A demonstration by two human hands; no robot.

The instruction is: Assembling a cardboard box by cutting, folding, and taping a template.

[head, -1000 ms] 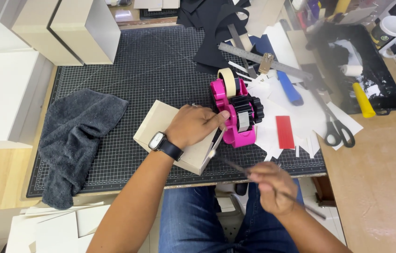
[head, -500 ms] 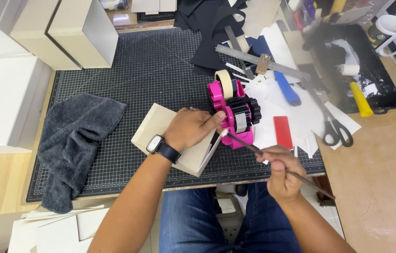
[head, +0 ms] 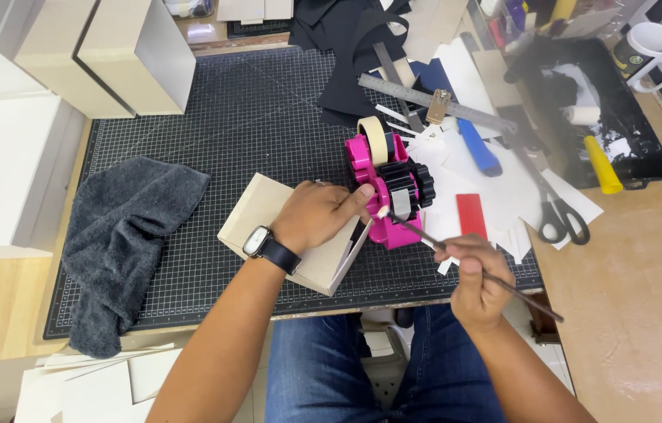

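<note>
While the left hand [head: 319, 215] presses down on the cardboard box [head: 268, 227], the right hand [head: 476, 274] pinches a thin brush [head: 468, 262]. Its long axis runs diagonally, tip pointing up-left toward the pink tape dispenser [head: 390, 184].

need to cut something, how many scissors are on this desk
1: black-handled scissors lie on the white paper scraps right of the pink tape dispenser. More may be hidden in the clutter at the top.

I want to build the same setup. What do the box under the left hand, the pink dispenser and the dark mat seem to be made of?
The beige open-sided box looks like matte greyboard or thick card: flat panels, raw edges. The bright pink tape dispenser seems glossy moulded plastic with a black toothed wheel. The dark gridded cutting mat looks like matte rubbery vinyl.
</note>
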